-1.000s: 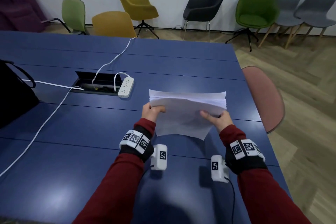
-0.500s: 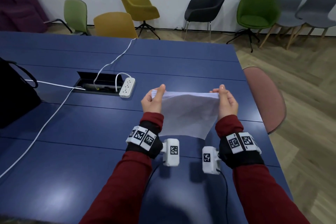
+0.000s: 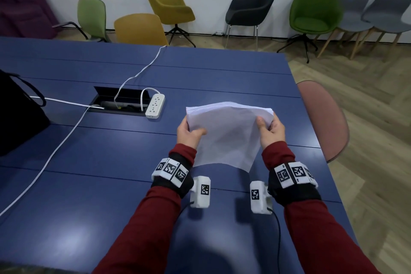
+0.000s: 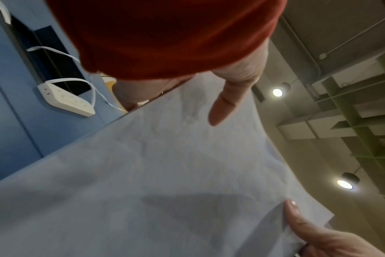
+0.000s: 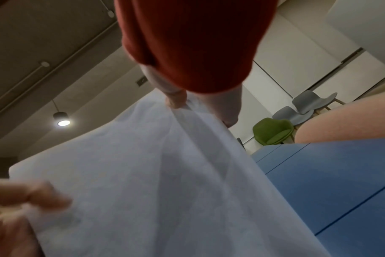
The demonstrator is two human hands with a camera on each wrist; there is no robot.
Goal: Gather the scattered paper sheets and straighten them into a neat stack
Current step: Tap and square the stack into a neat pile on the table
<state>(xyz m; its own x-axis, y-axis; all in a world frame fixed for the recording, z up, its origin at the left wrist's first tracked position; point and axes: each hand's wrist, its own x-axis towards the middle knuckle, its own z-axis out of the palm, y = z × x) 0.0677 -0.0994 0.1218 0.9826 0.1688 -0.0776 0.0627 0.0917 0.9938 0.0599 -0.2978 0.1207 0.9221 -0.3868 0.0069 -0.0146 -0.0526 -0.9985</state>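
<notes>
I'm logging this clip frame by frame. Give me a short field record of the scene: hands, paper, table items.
left hand: grips the stack's left edge, thumb on top
right hand: grips the right edge, thumb on top
paper stack: held tilted above the table, lower corner hanging down
table: blue
power strip: white, beside the open cable hatch
black bag: at the table's left

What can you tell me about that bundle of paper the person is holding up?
The paper is a thin stack of plain white sheets, held above the blue table, clear of it and tilted, far edge highest. The left hand holds its left side, thumb on the near face; the right hand holds the right side the same way. The far edge shows several sheets fairly well lined up. The stack bows slightly, and one near corner hangs lower, towards the right wrist. No print is visible.
</notes>
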